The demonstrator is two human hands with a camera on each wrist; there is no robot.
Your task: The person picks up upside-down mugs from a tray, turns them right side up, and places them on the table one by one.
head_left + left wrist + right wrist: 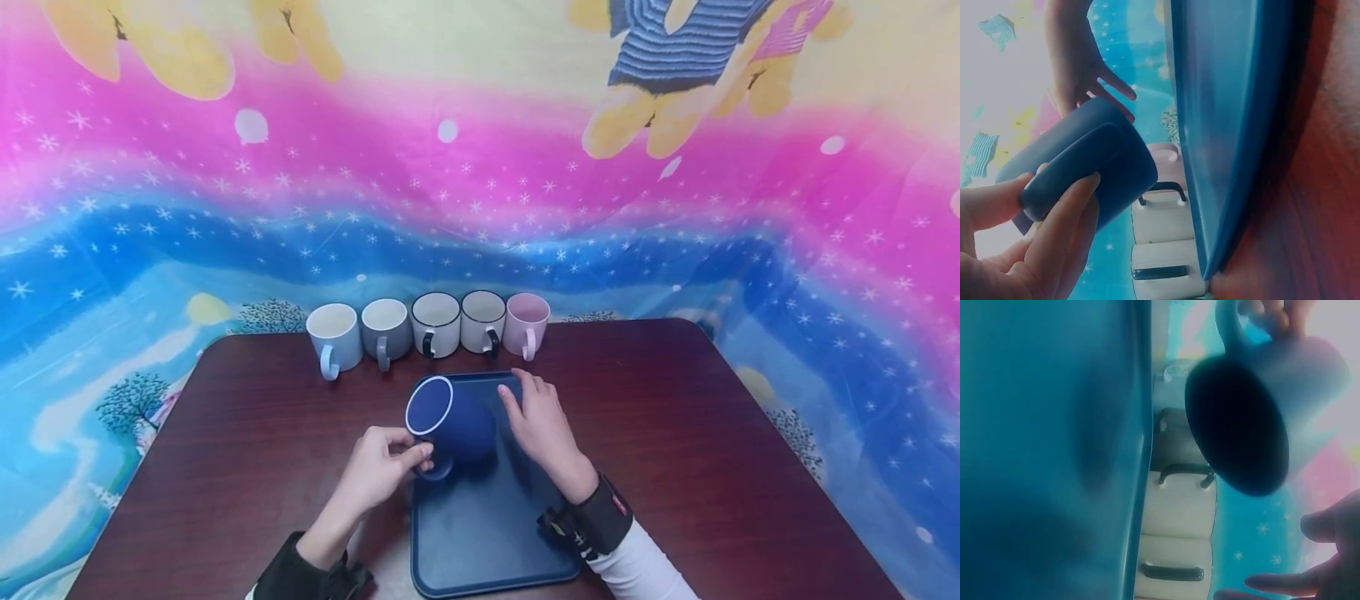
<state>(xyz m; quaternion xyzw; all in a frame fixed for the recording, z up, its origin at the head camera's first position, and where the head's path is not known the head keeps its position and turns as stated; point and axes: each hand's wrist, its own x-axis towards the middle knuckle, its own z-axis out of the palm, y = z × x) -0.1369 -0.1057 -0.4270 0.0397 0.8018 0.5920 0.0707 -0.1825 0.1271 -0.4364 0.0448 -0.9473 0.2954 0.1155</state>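
A dark blue mug (453, 425) with a white rim hangs tilted above the blue tray (487, 525), its mouth turned up and to the left. My left hand (382, 468) pinches its handle (1063, 181) between thumb and fingers. My right hand (540, 421) is spread with straight fingers just right of the mug, over the tray's far end, and holds nothing. The right wrist view shows the mug's dark base (1238, 425) from below, lifted off the tray (1047, 450).
Several mugs stand in a row at the table's far edge: pale blue (333, 337), grey (386, 329), two white ones with black handles (436, 323), and pink (527, 323). The dark wooden table (712, 467) is backed by a colourful draped cloth (480, 167).
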